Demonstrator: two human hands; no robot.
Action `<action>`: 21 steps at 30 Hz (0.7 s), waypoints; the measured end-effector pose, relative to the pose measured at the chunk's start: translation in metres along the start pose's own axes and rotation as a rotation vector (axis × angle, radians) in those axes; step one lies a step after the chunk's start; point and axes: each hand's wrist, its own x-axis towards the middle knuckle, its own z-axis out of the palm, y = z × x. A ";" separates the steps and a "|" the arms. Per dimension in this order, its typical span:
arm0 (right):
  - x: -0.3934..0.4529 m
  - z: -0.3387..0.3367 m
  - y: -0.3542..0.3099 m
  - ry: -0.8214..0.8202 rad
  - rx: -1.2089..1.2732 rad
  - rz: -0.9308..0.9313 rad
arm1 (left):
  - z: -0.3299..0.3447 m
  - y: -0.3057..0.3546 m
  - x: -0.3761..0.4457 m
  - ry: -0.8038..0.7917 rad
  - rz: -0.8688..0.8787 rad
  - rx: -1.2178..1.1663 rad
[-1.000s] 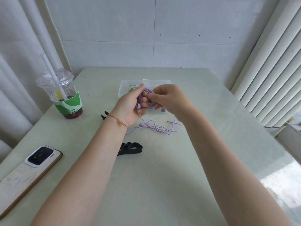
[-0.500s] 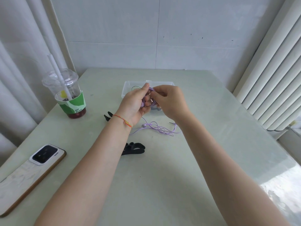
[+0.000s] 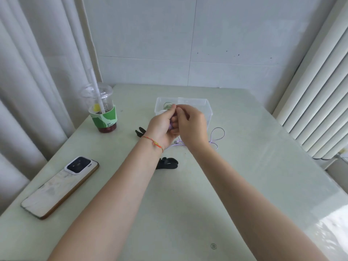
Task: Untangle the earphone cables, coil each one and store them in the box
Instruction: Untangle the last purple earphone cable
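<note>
Hands (image 3: 178, 125) nearer box (image 3: 207, 104) — cable's (image 3: 218, 134) loose loop now rightward.

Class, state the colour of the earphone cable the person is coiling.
Light purple; the earphone cable shows best in the head view, trailing on the table.

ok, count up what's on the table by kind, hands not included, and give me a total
Earphone cables: 2, purple cable in the hands and trailing on the table, green cable in the box
Box: 1
Cup: 1
Phone: 1
Black items: 2, one behind the left wrist, one beside the forearm; kind unclear
Total: 7
</note>
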 end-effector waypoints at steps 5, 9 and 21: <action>-0.021 0.005 0.002 0.043 -0.019 -0.022 | -0.008 -0.008 -0.014 -0.012 -0.027 -0.003; -0.029 0.003 -0.002 -0.007 0.128 0.068 | -0.016 -0.013 -0.019 -0.065 -0.009 -0.027; -0.018 0.022 0.012 0.021 -0.214 -0.207 | -0.049 -0.001 -0.014 0.070 -0.119 0.132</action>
